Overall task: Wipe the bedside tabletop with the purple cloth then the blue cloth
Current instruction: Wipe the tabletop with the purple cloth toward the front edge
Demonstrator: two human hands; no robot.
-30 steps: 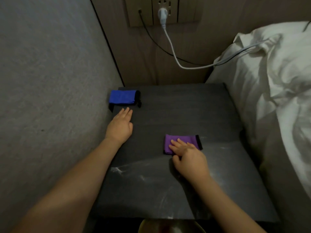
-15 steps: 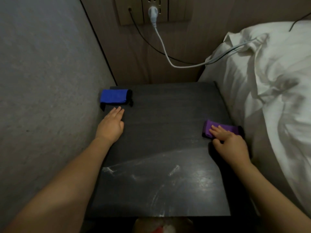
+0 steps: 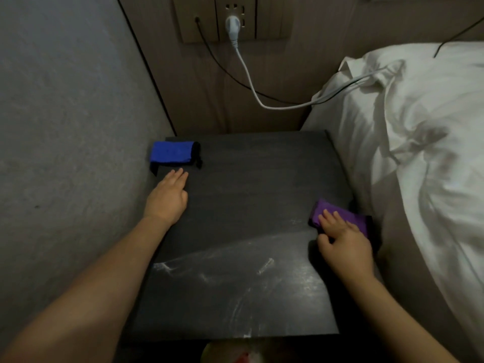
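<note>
The dark bedside tabletop (image 3: 248,192) fills the middle of the view, with pale smears across its near half. A folded purple cloth (image 3: 348,216) lies at the table's right edge, and my right hand (image 3: 343,242) presses flat on it, fingers spread over its near side. A folded blue cloth (image 3: 172,152) with black trim sits in the far left corner. My left hand (image 3: 167,197) rests palm down on the bare top just in front of the blue cloth, fingertips a little short of it, holding nothing.
A grey wall (image 3: 65,127) runs along the table's left side. White bedding (image 3: 419,153) rises right against the table's right edge. A wall socket (image 3: 233,19) behind holds a white plug; white and black cables hang towards the bed.
My right hand slid the purple cloth from the table's middle to its right edge, then stayed there. My left hand has kept its place by the blue cloth.
</note>
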